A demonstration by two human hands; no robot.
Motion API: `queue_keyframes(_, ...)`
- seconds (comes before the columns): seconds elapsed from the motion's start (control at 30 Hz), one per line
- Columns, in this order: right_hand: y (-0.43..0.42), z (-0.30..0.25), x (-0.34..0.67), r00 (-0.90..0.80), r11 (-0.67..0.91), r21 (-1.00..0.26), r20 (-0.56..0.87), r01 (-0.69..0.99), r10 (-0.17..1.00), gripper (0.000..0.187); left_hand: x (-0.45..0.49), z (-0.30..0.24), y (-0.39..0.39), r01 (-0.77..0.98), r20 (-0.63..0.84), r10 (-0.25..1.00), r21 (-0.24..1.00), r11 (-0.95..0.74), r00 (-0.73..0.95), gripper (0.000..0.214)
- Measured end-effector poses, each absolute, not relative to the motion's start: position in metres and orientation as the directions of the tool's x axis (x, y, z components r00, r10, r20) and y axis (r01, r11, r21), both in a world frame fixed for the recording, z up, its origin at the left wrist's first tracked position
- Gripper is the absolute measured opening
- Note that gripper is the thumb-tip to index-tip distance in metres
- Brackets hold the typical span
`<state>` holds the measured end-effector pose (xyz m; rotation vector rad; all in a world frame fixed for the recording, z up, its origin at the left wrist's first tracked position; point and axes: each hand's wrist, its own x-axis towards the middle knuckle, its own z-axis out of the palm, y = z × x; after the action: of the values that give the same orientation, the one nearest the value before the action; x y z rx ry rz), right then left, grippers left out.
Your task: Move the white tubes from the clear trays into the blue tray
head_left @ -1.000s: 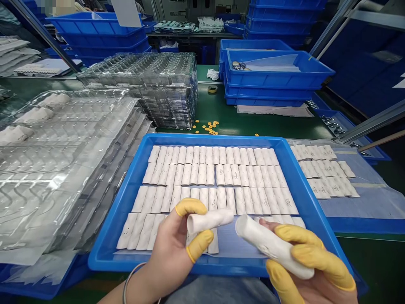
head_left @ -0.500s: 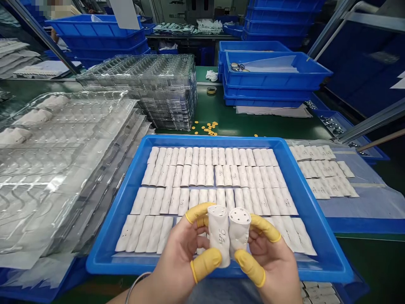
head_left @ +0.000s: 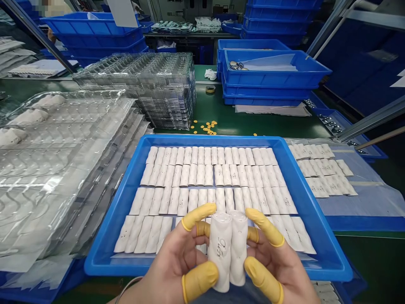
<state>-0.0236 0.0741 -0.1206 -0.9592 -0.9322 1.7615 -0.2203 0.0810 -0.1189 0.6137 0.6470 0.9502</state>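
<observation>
My left hand [head_left: 177, 266] and my right hand [head_left: 278, 270] wear yellow finger cots and each pinches a white ribbed cylinder. The left cylinder [head_left: 220, 253] bears handwritten marks and stands upright. The right cylinder [head_left: 238, 247] stands upright too, pressed side by side against it. Both show small holes in their top ends. I hold them just above the near edge of a blue tray [head_left: 126, 185], which is filled with rows of several more white cylinders [head_left: 209, 175] lying flat.
Stacks of clear plastic blister trays [head_left: 63, 160] lie at the left and another stack [head_left: 152, 88] behind. Blue bins [head_left: 272, 76] are stacked at the back right. More white cylinders [head_left: 325, 169] lie on a plastic sheet at right. Small yellow discs [head_left: 207, 126] dot the green table.
A second ago the two cylinders were apart and tilted. I brought them upright, side by side, and have since lowered them slightly toward me with their sides touching.
</observation>
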Motion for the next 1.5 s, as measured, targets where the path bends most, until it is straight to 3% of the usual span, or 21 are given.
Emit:
queue_keyframes(0.23,0.079,-0.124,-0.02,-0.432,-0.44,-0.805,-0.259,-0.399,0.864,0.064,-0.216,-0.123,0.083,-0.587,-0.172,0.847,0.651,0.481,0.503,0.065)
queue_keyframes(0.4,0.083,-0.12,-0.022,-0.463,-0.483,-0.735,-0.257,-0.476,0.848,0.061,-0.216,-0.125,0.085,-0.578,-0.169,0.851,0.667,0.47,0.496,0.061)
queue_keyframes(0.7,0.084,-0.11,-0.018,-0.387,-0.451,-0.764,-0.284,-0.462,0.877,0.05,-0.22,-0.12,0.081,-0.589,-0.188,0.864,0.663,0.462,0.467,0.05)
queue_keyframes(0.97,0.082,-0.111,-0.022,-0.405,-0.456,-0.747,-0.271,-0.484,0.873,0.055,-0.215,-0.123,0.089,-0.585,-0.108,0.829,0.66,0.472,0.548,0.059)
queue_keyframes(1.5,0.085,-0.115,-0.02,-0.337,-0.391,-0.792,-0.248,-0.47,0.908,0.042,-0.218,-0.121,0.087,-0.56,-0.187,0.865,0.695,0.452,0.466,0.048)
